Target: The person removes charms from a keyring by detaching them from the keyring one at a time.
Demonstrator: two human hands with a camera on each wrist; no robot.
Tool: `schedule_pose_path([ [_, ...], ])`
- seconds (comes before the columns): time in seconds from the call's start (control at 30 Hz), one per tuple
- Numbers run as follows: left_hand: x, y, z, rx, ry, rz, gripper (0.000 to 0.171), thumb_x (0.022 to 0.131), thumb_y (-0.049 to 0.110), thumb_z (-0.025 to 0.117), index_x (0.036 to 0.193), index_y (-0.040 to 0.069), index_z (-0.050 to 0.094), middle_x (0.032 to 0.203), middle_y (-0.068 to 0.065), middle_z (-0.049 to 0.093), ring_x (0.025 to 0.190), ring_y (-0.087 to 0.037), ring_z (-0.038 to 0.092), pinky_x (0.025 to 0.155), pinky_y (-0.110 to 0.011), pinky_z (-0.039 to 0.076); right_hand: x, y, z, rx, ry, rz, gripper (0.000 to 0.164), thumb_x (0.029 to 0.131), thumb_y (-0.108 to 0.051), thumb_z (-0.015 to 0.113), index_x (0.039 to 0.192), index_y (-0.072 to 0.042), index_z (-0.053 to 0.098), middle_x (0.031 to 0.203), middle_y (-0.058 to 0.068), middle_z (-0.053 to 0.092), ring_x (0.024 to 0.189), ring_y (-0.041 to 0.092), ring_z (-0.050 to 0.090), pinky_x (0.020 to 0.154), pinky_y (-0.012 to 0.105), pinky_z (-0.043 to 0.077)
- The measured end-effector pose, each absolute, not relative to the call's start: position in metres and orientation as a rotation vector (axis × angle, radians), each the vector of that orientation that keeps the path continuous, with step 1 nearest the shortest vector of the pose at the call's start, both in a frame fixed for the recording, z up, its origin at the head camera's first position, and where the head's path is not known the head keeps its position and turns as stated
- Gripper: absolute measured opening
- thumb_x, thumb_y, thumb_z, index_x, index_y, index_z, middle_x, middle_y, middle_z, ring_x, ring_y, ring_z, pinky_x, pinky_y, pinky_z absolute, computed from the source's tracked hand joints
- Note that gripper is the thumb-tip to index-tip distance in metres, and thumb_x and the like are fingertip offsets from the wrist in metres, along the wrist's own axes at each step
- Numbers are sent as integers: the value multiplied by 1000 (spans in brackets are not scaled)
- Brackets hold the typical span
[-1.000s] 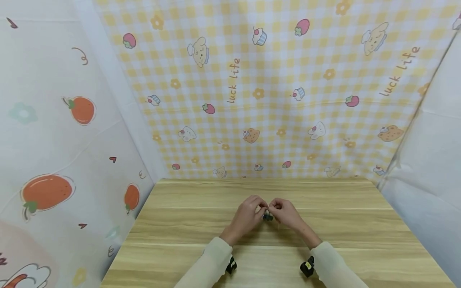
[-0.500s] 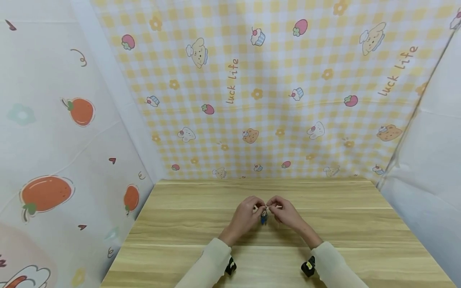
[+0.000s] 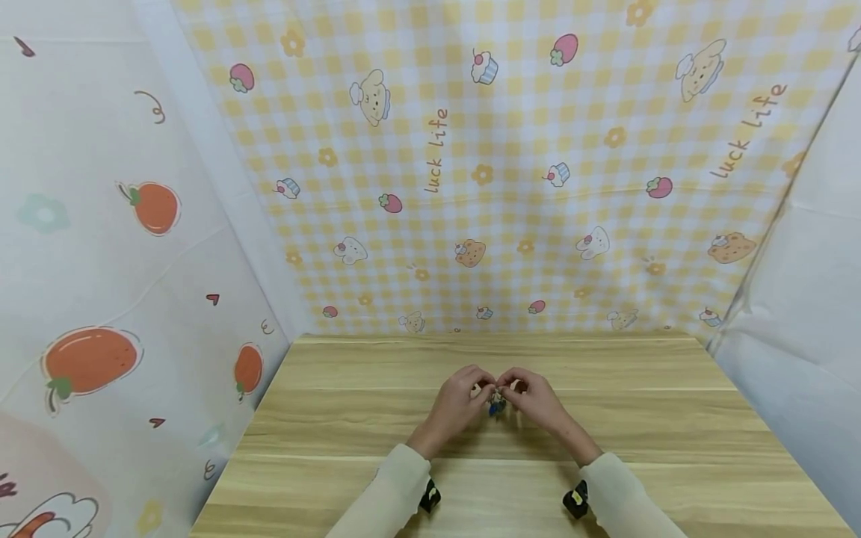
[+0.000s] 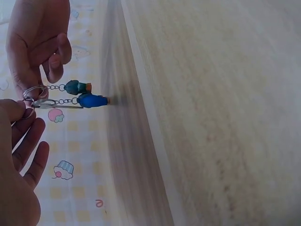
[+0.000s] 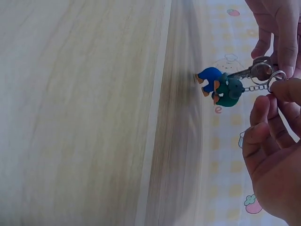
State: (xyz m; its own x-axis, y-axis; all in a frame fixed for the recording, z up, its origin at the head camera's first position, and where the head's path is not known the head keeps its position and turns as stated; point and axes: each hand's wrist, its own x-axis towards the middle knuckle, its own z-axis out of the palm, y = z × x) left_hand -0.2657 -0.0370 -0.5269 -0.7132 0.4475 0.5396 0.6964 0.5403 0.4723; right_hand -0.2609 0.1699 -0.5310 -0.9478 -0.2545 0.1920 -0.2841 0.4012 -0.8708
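My left hand (image 3: 459,400) and right hand (image 3: 536,400) meet above the table, fingertips close together. In the right wrist view, my right thumb and finger pinch a metal key ring (image 5: 276,81); a short chain runs from it to a green elephant-like figure (image 5: 229,93). My left fingers pinch a second ring beside it, seen in the left wrist view with a silver key (image 4: 63,107) and a blue figure (image 4: 92,100) on a chain. The figures dangle below the hands. Whether the two rings are linked is hidden by the fingertips.
The wooden table (image 3: 323,418) spreads beneath both hands. A yellow checked cloth (image 3: 430,284) hangs behind its far edge, with white printed cloth (image 3: 181,291) at the left and plain white cloth (image 3: 787,373) at the right. Black wrist cameras (image 3: 575,501) sit below the sleeves.
The dangling figures have turned, so blue now shows where they looked dark a second ago. The fingertips have drawn slightly closer together; the arms stay nearly in place.
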Motion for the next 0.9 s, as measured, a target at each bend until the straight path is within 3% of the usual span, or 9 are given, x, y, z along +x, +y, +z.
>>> schedule_pose_path([
  [0.2,-266,-39,-525,-938,-2440,-959,6,104,15,71,104,14,78,101,1,76,94,-12,70,85,-25,59,-261,168,-529,385,-2613,1611,7,104,-11,69,102,-10,76,91,6,73,62,13,59,56,27,53],
  [0.53,-266,-39,-524,-931,-2469,-991,8,105,16,70,104,14,77,101,1,76,96,-13,71,87,-27,60,-261,167,-528,310,-2629,1679,9,105,-10,67,106,-7,75,92,9,72,60,14,57,55,27,51],
  [0.9,-267,-39,-527,-913,-2425,-1033,8,105,15,70,106,12,77,101,0,75,95,-13,71,85,-30,61,-260,168,-527,486,-2585,1685,17,103,-5,68,119,-8,73,111,14,69,66,31,64,61,38,59],
])
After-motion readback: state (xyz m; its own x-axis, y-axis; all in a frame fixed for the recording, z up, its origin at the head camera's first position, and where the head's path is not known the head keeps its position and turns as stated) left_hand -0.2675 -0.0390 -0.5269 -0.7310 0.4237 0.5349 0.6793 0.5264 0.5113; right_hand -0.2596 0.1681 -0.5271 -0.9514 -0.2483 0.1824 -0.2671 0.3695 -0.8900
